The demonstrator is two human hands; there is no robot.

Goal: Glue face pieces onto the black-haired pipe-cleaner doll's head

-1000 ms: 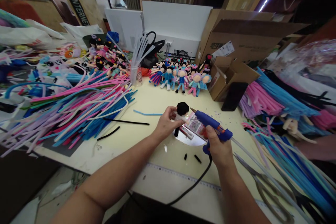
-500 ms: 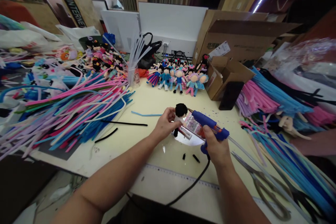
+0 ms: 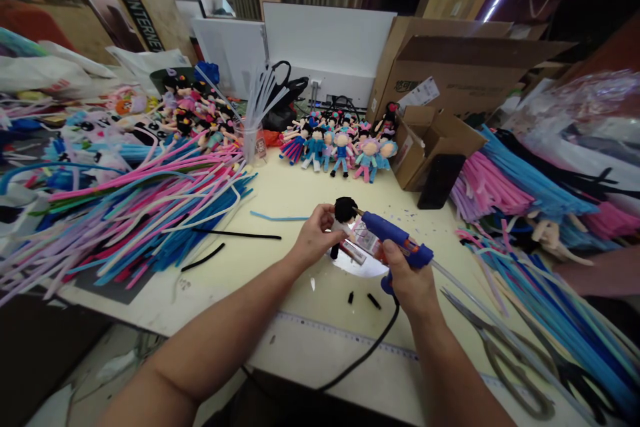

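Black-haired doll (image 3: 343,215) is pinched in the left hand (image 3: 314,238), steadied for the glue gun (image 3: 395,239) gripped by the right hand (image 3: 407,279).

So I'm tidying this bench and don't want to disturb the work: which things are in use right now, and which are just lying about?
In use:
- left hand holding the black-haired doll
- right hand holding the blue glue gun, nozzle at the doll's head

Lying about:
- scissors
- finished dolls
- pipe cleaner pile
- small cardboard box
- cup of glue sticks
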